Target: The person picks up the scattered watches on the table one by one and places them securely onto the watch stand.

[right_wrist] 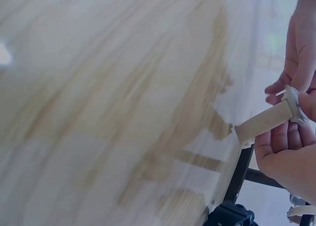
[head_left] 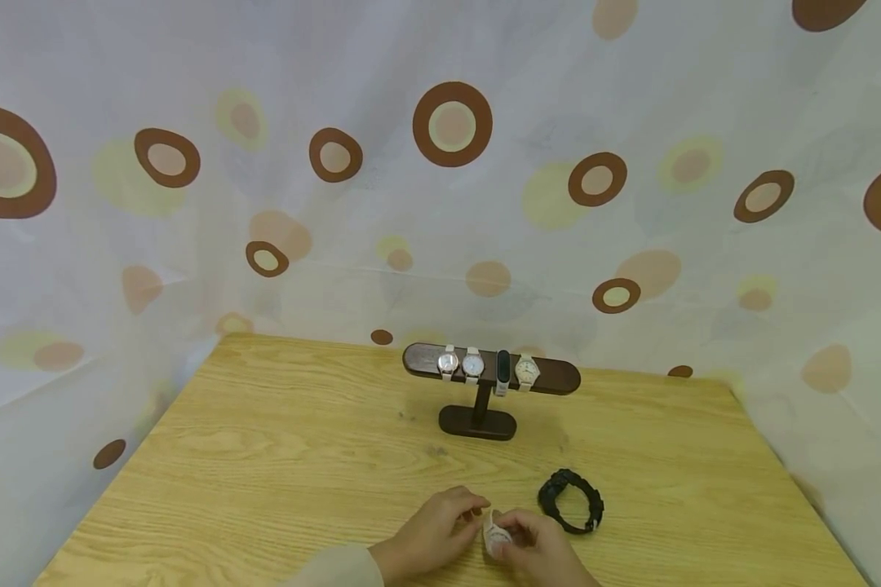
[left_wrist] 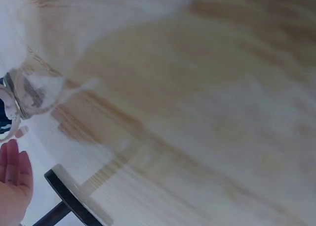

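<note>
My right hand grips a white wristwatch above the front of the wooden table. In the right wrist view, the fingers of that right hand hold the watch around its case, and its broad pale strap sticks out to the left. Close beside the watch, on its left, is my left hand, its fingers loosely bent. In the left wrist view that hand shows relaxed fingers holding nothing. Whether a fingertip touches the strap is hidden. A black watch lies just right of the hands.
Behind the hands stands a dark brown watch stand. Across its bar sit several watches, including a white-strapped watch and a band with a dark oval face. A patterned curtain surrounds the wooden table.
</note>
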Motion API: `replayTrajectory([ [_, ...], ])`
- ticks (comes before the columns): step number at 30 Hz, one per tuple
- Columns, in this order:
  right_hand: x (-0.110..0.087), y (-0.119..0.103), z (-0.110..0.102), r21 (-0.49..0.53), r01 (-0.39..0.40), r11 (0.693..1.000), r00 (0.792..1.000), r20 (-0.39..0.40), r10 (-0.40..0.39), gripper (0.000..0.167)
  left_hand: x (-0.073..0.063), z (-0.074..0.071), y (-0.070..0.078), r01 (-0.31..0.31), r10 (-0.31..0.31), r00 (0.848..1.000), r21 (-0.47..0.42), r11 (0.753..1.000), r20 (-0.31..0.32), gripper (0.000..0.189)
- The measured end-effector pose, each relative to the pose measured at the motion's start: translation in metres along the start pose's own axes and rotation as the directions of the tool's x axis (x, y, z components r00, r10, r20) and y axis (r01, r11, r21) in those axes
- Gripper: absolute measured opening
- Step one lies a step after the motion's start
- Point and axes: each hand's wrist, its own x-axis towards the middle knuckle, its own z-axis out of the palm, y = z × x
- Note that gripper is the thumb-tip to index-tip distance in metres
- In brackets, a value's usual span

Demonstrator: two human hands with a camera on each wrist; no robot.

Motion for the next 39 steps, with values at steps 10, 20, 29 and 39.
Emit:
replayTrajectory([
  [10,0.006,-0.009,0.007,0.142,-0.121,0.982,0.985,-0.109,0.137,0.034,-0.001,-0.001,0.003,-0.042,0.042,0.995,0.008,0.999,-0.086,0.024],
  [20,0.010,-0.015,0.009,0.215,-0.147,0.965,0.978,-0.112,0.174,0.038,-0.001,-0.006,0.003,-0.103,0.115,0.984,0.095,0.990,-0.133,0.021],
  [29,0.011,-0.023,0.000,0.257,-0.059,0.965,0.995,-0.064,0.078,0.038,0.000,-0.016,0.004,-0.053,0.049,0.998,-0.084,0.995,-0.050,0.019],
  [39,0.015,-0.024,-0.013,0.200,0.039,0.979,0.996,0.072,-0.054,0.041,0.001,-0.023,0.008,0.041,-0.034,0.999,-0.271,0.962,0.033,0.022],
])
